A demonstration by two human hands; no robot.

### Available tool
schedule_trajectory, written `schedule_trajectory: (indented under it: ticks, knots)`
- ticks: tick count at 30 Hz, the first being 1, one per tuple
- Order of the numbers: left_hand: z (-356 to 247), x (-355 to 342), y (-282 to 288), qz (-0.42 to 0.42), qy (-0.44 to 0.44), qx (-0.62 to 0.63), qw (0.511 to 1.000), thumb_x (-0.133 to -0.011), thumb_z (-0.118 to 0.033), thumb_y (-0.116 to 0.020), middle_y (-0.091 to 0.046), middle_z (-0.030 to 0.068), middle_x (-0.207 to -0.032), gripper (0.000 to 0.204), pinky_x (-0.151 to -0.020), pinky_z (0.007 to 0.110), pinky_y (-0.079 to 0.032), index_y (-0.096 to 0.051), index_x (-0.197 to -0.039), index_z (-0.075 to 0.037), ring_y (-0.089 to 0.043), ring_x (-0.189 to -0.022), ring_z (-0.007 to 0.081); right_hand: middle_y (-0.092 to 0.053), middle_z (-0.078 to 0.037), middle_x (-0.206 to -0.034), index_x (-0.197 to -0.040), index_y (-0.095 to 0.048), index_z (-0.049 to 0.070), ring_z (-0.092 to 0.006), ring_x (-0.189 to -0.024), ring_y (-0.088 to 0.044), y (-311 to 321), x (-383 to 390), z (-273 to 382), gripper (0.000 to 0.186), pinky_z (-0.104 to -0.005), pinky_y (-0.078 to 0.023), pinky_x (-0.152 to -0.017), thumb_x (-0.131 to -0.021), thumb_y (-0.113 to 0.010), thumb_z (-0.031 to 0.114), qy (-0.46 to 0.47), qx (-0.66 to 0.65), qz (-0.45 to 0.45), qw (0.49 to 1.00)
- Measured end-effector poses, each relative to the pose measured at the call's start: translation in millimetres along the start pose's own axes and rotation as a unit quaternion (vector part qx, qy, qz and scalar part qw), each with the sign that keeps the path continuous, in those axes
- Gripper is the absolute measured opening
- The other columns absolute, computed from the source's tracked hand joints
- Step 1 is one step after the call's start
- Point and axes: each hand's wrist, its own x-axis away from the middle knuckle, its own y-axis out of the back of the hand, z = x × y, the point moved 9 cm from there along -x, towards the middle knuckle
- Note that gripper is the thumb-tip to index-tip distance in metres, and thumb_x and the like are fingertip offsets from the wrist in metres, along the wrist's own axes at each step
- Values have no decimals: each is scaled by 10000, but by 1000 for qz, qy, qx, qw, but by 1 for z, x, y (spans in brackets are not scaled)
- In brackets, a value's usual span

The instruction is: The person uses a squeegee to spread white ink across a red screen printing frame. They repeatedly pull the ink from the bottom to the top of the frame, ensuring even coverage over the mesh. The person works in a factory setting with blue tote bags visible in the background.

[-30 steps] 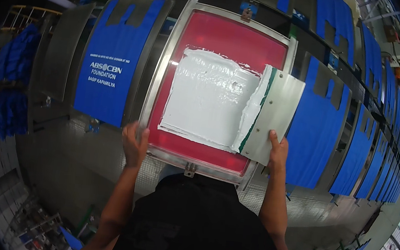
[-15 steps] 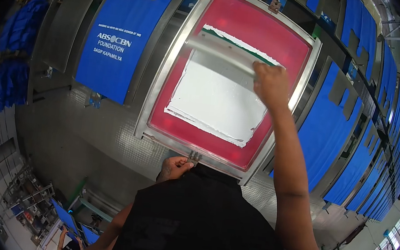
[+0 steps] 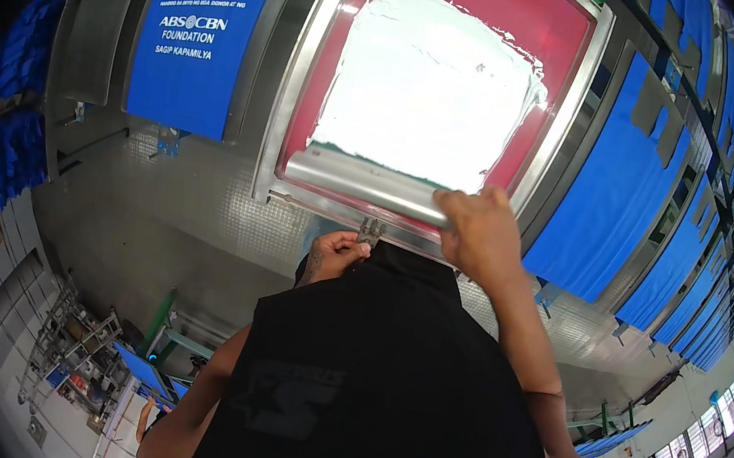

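Note:
A metal-framed screen (image 3: 574,81) with a red mesh lies in front of me, a thick patch of white ink (image 3: 420,81) spread over its middle. My right hand (image 3: 480,228) is closed on the handle end of a metal squeegee (image 3: 354,181), which lies crosswise along the near side of the ink, its green blade mostly hidden. Just below the frame's near edge, my left hand (image 3: 338,248) has its fingers on a small metal clamp (image 3: 371,233), with the thumb pressed against it.
Blue fabric pieces on metal boards (image 3: 192,92) line both sides, receding in long rows at right (image 3: 601,201). Dark blue cloths hang at far left (image 3: 12,161). A metal walkway (image 3: 242,210) runs underneath. Another person's arm (image 3: 147,412) shows at the lower left, near racks.
The squeegee has gone from upright at the right, to crosswise at the far side, to the near side, with my right hand. My left hand has moved from the frame's left corner to the clamp.

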Motion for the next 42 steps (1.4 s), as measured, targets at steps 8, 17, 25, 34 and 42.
schedule_trajectory:
  ticks: [8, 17, 25, 34, 42]
  knots:
    - [-192, 59, 9, -169, -549, -511, 639, -680, -389, -914, -505, 139, -1281, 662, -920, 437, -452, -632, -1161, -32, -512, -1169, 255, -699, -82, -943, -1084, -648, 76, -265, -882, -672, -26, -4, 4, 375, -406, -434, -888, -714, -709, 74, -62, -22, 0, 998]
    - [-229, -17, -7, 14, -527, -642, 557, -717, -77, -652, -546, 68, -774, 115, -841, 357, -477, -596, -817, -88, -567, -798, 232, -675, -124, -962, -962, -649, 61, -339, -914, -634, -52, 71, -44, 332, -446, -462, -849, -644, -741, 39, -205, 28, -167, 964]
    - [-230, -5, 3, -8, -522, -576, 629, -685, -33, -620, -562, 99, -825, 112, -804, 383, -499, -608, -796, -40, -555, -807, 242, -699, -88, -943, -938, -665, 77, -259, -914, -656, -62, 69, -30, 271, -433, -404, -892, -682, -750, 99, -232, 47, -198, 951]
    - [-299, -111, -65, -262, -620, -690, 267, -882, -142, -546, -569, 49, -750, 115, -853, 397, -513, -553, -768, -135, -591, -781, 227, -708, -112, -923, -959, -710, 77, -309, -906, -647, 3, -11, -141, 427, -466, -396, -939, -569, -864, 162, -257, 163, -227, 925]
    - [-369, -132, -62, 24, -471, -645, 601, -730, -217, -805, -693, 122, -870, 207, -815, 444, -512, -704, -872, -105, -672, -870, 328, -733, -108, -915, -975, -739, 103, -281, -879, -676, 67, -44, -127, 403, -441, -407, -921, -662, -878, 316, -272, 186, -155, 931]
